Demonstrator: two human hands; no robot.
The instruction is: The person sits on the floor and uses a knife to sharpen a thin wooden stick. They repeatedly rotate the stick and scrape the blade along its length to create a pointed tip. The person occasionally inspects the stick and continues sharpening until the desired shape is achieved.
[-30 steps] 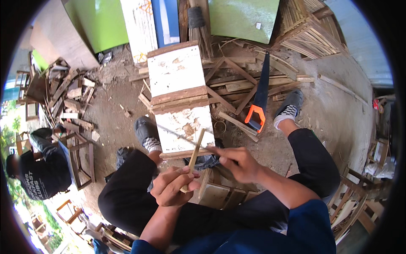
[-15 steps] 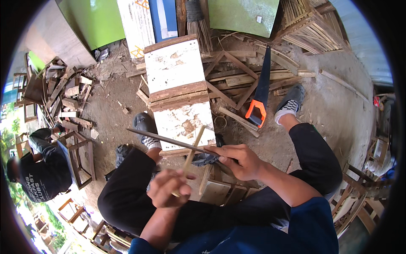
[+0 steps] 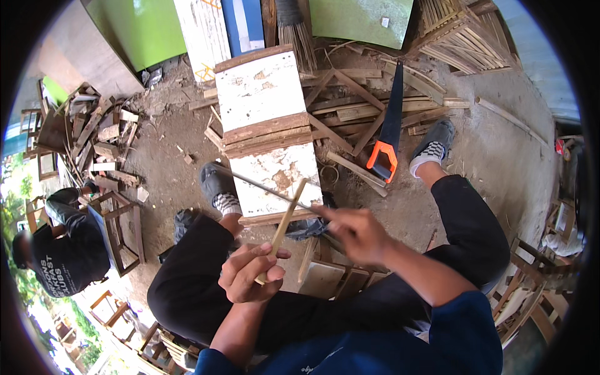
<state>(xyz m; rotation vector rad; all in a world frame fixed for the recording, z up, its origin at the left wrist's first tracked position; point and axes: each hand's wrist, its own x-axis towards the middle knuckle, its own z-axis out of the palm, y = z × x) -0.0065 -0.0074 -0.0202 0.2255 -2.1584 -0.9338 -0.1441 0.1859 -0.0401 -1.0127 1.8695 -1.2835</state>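
Observation:
My left hand [image 3: 253, 270] is closed around the lower part of a thin, pale wooden stick [image 3: 286, 222], which slants up and away from my fingers. In my right hand [image 3: 359, 236], blurred by motion, is a long dark-bladed knife [image 3: 261, 185]. Its narrow blade points up to the left and crosses the stick near the upper end; whether the two touch I cannot tell. Below them lies a low bench with a worn white top [image 3: 272, 178] and brown wooden strips across it, between my feet.
A handsaw with an orange handle [image 3: 382, 161] leans on scrap wood strips [image 3: 350, 112] at the right of the bench. A heap of wood offcuts [image 3: 103, 140] lies to the left. Another person [image 3: 65, 262] sits by a wooden frame [image 3: 119, 231]. A stick broom [image 3: 297, 40] stands behind.
The knife has swung, its tip now farther up and right, with its blade looking thinner. My left hand has steadied, holding the stick a little more to the right.

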